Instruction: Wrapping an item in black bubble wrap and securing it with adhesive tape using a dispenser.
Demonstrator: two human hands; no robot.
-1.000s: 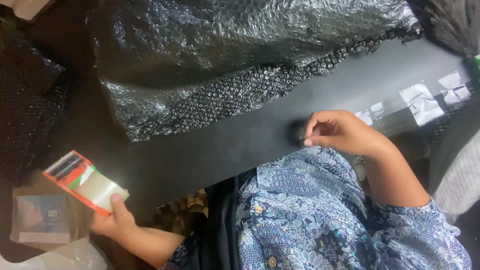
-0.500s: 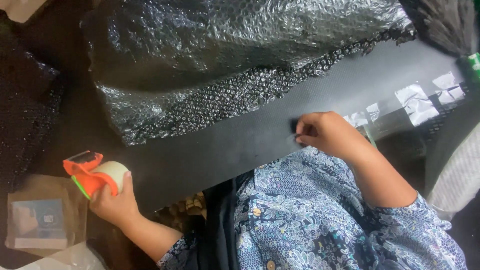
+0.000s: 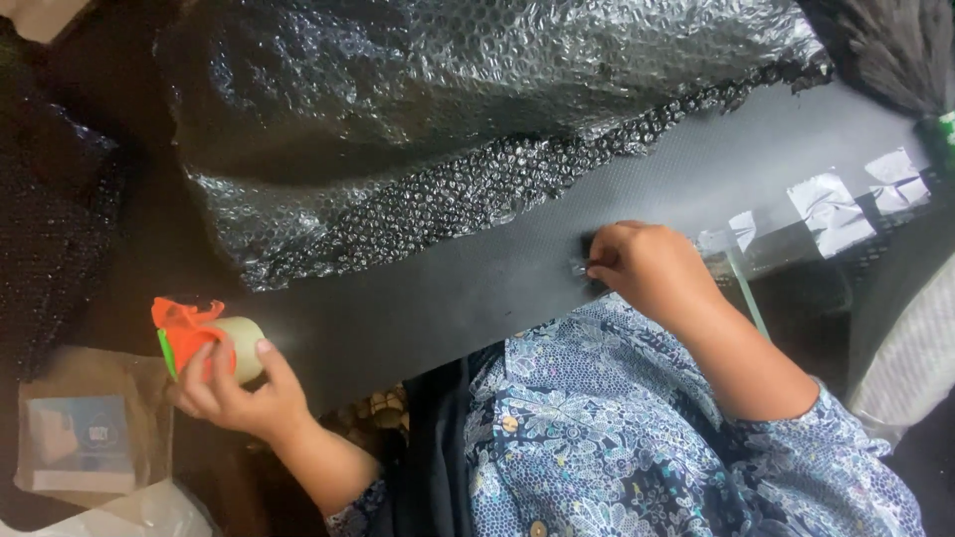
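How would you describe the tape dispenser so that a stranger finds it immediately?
Start at the long black panel that crosses the picture under the bubble wrap. Go to its lower left end, where the left hand is raised. The tape dispenser is in that hand: a bright orange holder with a pale roll of tape, the only orange thing among dark surfaces.

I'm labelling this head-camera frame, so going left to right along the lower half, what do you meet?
Flat packet with blue card → orange tape dispenser → left hand → right hand → clear tape strips on the black panel.
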